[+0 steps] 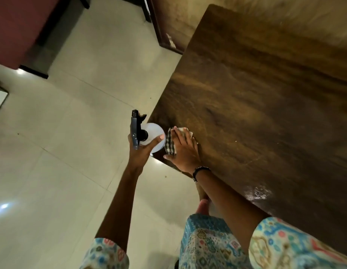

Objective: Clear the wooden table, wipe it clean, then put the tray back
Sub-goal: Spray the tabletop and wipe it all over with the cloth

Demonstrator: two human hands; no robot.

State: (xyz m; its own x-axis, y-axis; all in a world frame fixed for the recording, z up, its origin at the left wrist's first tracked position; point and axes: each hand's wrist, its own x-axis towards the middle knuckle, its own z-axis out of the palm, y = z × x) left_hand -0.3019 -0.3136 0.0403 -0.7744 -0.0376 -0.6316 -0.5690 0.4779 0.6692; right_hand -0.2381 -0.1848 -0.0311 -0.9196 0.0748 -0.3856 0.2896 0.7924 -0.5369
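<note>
Checked cloth (171,142), half hidden under the flat-pressing right hand (183,150); left hand (142,147) grips spray bottle (154,137).

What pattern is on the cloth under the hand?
The cloth has a dark-and-light checked pattern, seen in the head view, under the right hand.

No readable text, no label, brand, number or sign on any surface — spray bottle (154,137) plain, checked cloth (170,141) unmarked — nothing legible
</note>
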